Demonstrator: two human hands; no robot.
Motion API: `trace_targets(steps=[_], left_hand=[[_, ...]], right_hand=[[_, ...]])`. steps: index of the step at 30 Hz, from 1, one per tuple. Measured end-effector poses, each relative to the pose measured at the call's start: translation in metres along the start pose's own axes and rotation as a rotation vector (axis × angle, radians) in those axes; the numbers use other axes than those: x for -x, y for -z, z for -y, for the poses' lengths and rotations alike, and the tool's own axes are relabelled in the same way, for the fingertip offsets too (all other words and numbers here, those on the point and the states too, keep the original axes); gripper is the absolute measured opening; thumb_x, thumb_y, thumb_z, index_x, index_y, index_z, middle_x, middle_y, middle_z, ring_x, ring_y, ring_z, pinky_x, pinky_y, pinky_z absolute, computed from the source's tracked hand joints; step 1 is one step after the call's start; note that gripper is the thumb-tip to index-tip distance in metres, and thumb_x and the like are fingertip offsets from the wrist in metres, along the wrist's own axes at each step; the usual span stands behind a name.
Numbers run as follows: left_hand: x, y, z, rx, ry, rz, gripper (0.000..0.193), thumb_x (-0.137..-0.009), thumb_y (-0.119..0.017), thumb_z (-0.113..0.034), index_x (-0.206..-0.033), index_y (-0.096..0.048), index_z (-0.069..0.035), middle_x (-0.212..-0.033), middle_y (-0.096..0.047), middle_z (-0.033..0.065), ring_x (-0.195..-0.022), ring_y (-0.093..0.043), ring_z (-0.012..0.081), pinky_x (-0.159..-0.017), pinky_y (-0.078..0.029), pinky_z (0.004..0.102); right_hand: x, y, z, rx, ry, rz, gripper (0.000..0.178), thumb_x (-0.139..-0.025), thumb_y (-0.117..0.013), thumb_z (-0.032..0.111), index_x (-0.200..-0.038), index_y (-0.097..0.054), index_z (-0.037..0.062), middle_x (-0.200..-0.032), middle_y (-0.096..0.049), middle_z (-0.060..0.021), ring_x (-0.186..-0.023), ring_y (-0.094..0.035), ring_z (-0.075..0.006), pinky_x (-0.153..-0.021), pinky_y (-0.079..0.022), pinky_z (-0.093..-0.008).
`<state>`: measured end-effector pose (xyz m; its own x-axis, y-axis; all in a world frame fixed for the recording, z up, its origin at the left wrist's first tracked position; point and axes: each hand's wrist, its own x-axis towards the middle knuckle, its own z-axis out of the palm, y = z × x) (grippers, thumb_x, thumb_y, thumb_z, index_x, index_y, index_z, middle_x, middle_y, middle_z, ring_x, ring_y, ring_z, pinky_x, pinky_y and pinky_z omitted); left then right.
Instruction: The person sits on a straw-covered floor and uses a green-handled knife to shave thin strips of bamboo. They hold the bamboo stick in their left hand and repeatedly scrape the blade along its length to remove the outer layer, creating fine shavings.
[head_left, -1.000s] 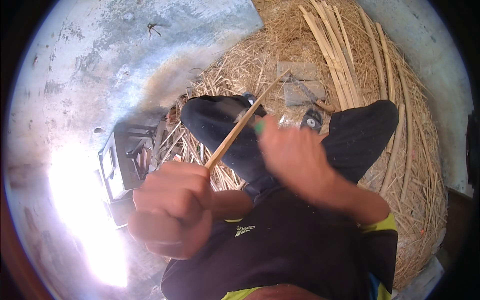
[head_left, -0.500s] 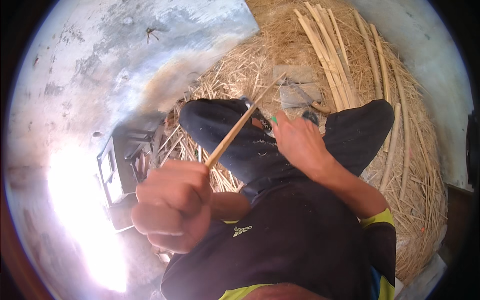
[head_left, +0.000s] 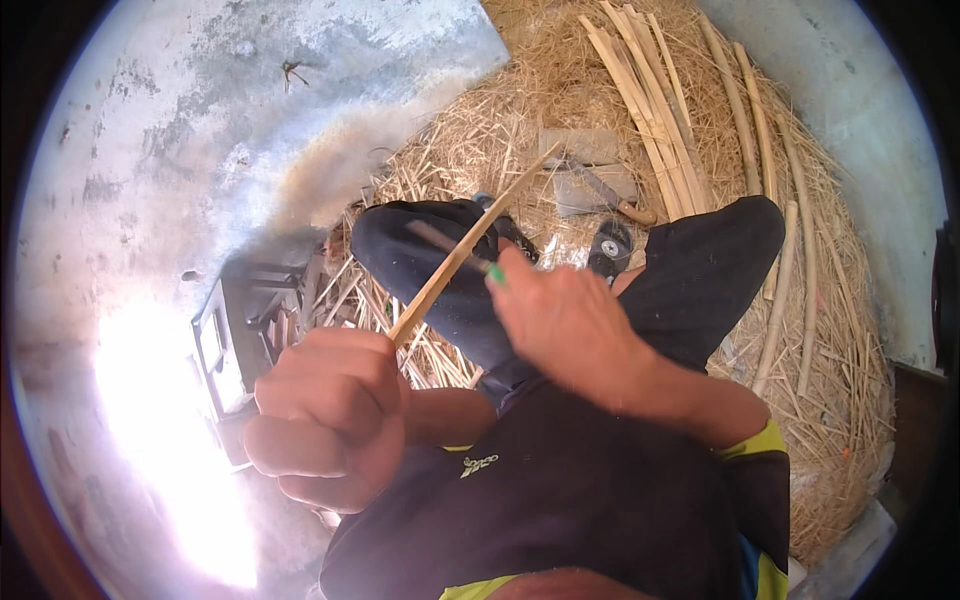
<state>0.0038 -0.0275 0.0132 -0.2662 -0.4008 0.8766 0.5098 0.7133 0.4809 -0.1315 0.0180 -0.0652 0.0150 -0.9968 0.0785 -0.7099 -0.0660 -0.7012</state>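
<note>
My left hand (head_left: 330,415) is closed in a fist around the lower end of a long, tapering bamboo strip (head_left: 430,290), which slants up and away to the right. My right hand (head_left: 570,320) grips a knife (head_left: 432,237) whose green handle end shows by the thumb. Its blade, smeared by motion, points up-left and crosses the strip around the middle. Whether the edge touches the bamboo I cannot tell. Both hands are over my lap, between my bent knees in dark trousers.
Beyond my feet, a wooden-handled blade (head_left: 610,190) lies across a grey block (head_left: 590,195). Split bamboo lengths (head_left: 655,110) and round poles (head_left: 735,105) lie on shavings (head_left: 540,80) to the right. Scraps pile up at left beside a dark wooden frame (head_left: 245,310) and a pale wall (head_left: 250,100).
My right hand has moved left and nearer to me along the strip, and its blade now shows across the bamboo. My left hand, with the strip, has shifted slightly left.
</note>
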Motion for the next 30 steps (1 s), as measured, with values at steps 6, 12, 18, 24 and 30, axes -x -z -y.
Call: trace_targets(steps=[6, 12, 18, 24, 30], left_hand=[[0.003, -0.003, 0.000, 0.018, 0.016, -0.054, 0.022, -0.091, -0.035, -0.015, -0.069, -0.033, -0.013, -0.043, -0.025, -0.0032, -0.031, -0.018, 0.0041, -0.030, -0.012, 0.0226], [0.006, 0.003, 0.002, -0.013, 0.011, -0.062, 0.020, -0.090, -0.033, -0.013, -0.070, -0.032, -0.013, -0.044, -0.025, -0.0033, -0.033, -0.018, 0.0047, -0.030, -0.013, 0.0221], [0.002, 0.007, -0.012, -0.028, 0.044, -0.116, 0.022, -0.091, -0.033, -0.016, -0.069, -0.031, -0.015, -0.045, -0.024, -0.0043, -0.035, -0.018, 0.0046, -0.035, -0.011, 0.0229], [0.000, 0.009, -0.001, -0.038, 0.050, -0.106, 0.025, -0.092, -0.031, -0.019, -0.067, -0.029, -0.016, -0.045, -0.020, -0.0049, -0.037, -0.014, 0.0044, -0.037, -0.010, 0.0242], [0.015, 0.019, -0.008, -0.175, -0.004, -0.421, 0.025, -0.091, -0.031, -0.020, -0.067, -0.027, -0.016, -0.045, -0.019, -0.0054, -0.038, -0.013, 0.0046, -0.037, -0.011, 0.0239]], right_hand=[[0.004, -0.001, 0.003, -0.105, 0.148, -0.060, 0.021, -0.094, -0.053, 0.020, -0.087, -0.050, 0.0008, -0.052, -0.056, -0.0176, -0.051, -0.061, -0.0368, -0.047, -0.049, -0.0463], [-0.005, -0.003, -0.005, -0.045, 0.134, -0.015, 0.024, -0.095, -0.051, 0.023, -0.089, -0.051, 0.0004, -0.054, -0.056, -0.0194, -0.054, -0.061, -0.0382, -0.047, -0.049, -0.0470], [-0.034, -0.046, -0.061, 0.043, 0.049, -0.074, 0.026, -0.095, -0.050, 0.025, -0.090, -0.054, -0.0002, -0.055, -0.058, -0.0186, -0.053, -0.062, -0.0369, -0.047, -0.051, -0.0456], [-0.015, -0.022, -0.021, -0.093, 0.154, -0.051, 0.019, -0.092, -0.055, 0.019, -0.086, -0.050, 0.0017, -0.054, -0.057, -0.0162, -0.051, -0.062, -0.0348, -0.047, -0.051, -0.0441], [-0.031, -0.037, -0.050, -0.038, 0.106, -0.103, 0.020, -0.091, -0.054, 0.020, -0.087, -0.052, 0.0002, -0.060, -0.060, -0.0210, -0.056, -0.063, -0.0387, -0.050, -0.051, -0.0465]])
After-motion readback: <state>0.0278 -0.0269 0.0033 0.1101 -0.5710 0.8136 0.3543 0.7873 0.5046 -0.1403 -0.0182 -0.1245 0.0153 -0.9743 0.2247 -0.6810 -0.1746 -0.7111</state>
